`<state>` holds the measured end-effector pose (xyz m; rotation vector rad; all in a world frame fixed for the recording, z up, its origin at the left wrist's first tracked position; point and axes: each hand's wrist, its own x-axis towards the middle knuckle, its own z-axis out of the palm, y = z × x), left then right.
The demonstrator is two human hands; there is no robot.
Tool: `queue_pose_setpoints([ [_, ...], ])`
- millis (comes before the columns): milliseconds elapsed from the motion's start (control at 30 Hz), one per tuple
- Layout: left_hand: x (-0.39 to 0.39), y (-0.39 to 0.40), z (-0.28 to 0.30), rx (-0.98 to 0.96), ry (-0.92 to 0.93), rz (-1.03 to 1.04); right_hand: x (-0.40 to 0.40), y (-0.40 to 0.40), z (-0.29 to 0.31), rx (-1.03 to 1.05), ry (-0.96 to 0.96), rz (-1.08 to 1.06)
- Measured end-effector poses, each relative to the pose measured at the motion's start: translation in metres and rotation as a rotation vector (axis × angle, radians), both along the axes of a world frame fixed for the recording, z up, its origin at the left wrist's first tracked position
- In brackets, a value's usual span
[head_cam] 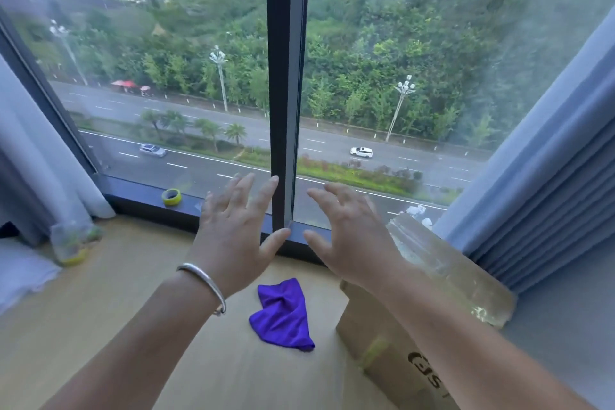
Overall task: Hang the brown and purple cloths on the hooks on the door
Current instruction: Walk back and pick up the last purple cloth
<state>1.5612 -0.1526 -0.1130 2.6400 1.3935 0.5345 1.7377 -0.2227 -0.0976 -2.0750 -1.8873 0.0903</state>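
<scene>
My left hand [233,236] and right hand [349,240] raised toward window, fingers spread, both empty. Crumpled purple microfibre cloth [283,314] lies on light wooden floor [100,309] below, between my wrists, just left of brown cardboard box [376,336].

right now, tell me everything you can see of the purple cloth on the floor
The bright purple cloth, which looks like soft microfibre, lies crumpled on the pale wood-look floor below the window. It is bunched and creased, narrower at the far end and wider toward the camera, with one corner folded at the near right. Nothing holds it; both hands hover open above it. The brown cardboard box stands just to its right, seemingly not touching.
</scene>
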Motion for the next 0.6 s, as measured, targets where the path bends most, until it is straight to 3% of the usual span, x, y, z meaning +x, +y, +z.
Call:
queue_pose_setpoints([
  [267, -0.004, 0.102, -0.101, -0.118, 0.004, 0.02, -0.012, 0.106, -0.101, -0.054, 0.076, -0.026],
  [433, -0.012, 0.138, -0.207, -0.216, -0.077, 0.041, -0.018, 0.144, -0.219, -0.147, 0.12, -0.029],
  [600, -0.013, 0.152, -0.361, -0.348, -0.034, 0.066, -0.01, 0.157, -0.373, -0.293, 0.146, -0.03],
])
